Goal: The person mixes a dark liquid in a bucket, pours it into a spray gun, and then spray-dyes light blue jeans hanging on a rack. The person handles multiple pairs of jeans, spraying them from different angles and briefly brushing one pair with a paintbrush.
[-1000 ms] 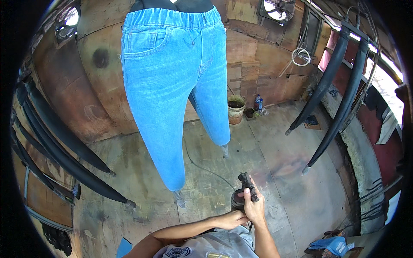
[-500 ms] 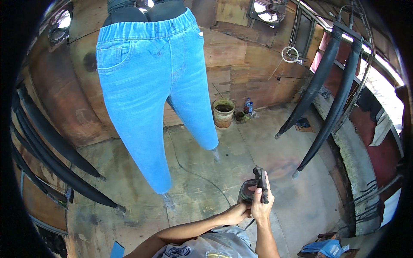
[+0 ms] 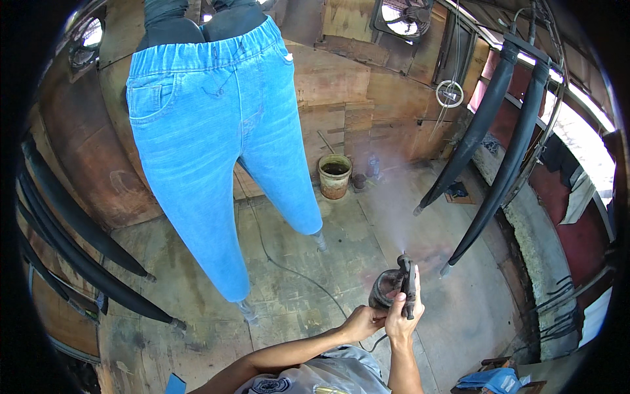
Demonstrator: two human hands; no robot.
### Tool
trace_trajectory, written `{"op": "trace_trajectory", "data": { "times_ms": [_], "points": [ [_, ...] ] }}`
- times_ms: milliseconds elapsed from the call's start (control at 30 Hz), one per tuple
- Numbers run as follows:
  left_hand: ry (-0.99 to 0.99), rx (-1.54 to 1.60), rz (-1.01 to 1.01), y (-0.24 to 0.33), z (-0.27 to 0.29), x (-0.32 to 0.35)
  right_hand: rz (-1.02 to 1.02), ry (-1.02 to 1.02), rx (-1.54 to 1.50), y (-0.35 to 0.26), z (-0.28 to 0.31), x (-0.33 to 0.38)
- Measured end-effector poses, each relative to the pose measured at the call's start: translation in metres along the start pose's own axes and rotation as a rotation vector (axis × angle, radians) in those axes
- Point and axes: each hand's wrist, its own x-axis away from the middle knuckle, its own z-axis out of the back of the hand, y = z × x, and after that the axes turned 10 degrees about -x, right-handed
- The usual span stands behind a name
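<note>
A pair of blue jeans [image 3: 216, 144] hangs stretched on a black leg-shaped form, waist up, at upper left. Low in the middle, my right hand [image 3: 403, 315] grips a dark spray gun [image 3: 405, 282] that points up and away; a faint mist rises from its nozzle. My left hand [image 3: 362, 322] sits just left of it, fingers at the gun's dark cup [image 3: 384, 289]. A thin hose [image 3: 295, 276] runs across the floor toward the gun.
Black inflated leg forms lean at the left [image 3: 72, 243] and right [image 3: 492, 131]. A dirty bucket [image 3: 335, 176] stands by the wooden back wall. A fan [image 3: 400, 16] sits in the wall at top. Blue cloth [image 3: 495, 379] lies at lower right.
The view has swung so the jeans sit further up and left. My hands with the spray gun have shifted right, and mist now shows above the nozzle.
</note>
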Motion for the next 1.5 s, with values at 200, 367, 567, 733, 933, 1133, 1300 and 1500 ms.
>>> {"op": "trace_trajectory", "data": {
  "times_ms": [200,367,567,733,933,1133,1300,1500],
  "points": [
    [-0.004,0.058,-0.02,-0.005,0.0,-0.003,0.012,0.007,0.006,0.0,-0.006,-0.004],
    [0.029,0.216,0.031,-0.018,-0.005,0.0,0.019,0.005,-0.018,0.0,-0.014,-0.002],
    [0.037,0.287,0.064,-0.031,-0.01,0.007,0.058,-0.009,-0.022,-0.002,-0.026,0.0],
    [0.038,0.213,0.007,-0.036,-0.004,0.007,0.064,-0.014,-0.006,-0.006,-0.031,0.0],
    [-0.005,0.257,0.033,-0.028,0.004,0.006,0.054,-0.006,-0.016,-0.008,-0.031,0.0],
    [-0.104,-0.008,0.012,0.009,0.043,0.015,0.124,0.01,-0.002,-0.008,-0.03,-0.001],
    [-0.185,-0.346,-0.045,0.059,0.134,0.029,0.088,-0.005,-0.01,-0.01,-0.029,-0.001],
    [0.955,-0.501,-0.436,0.161,0.288,0.06,0.076,-0.025,-0.009,-0.019,-0.032,-0.004]
  ]
}}
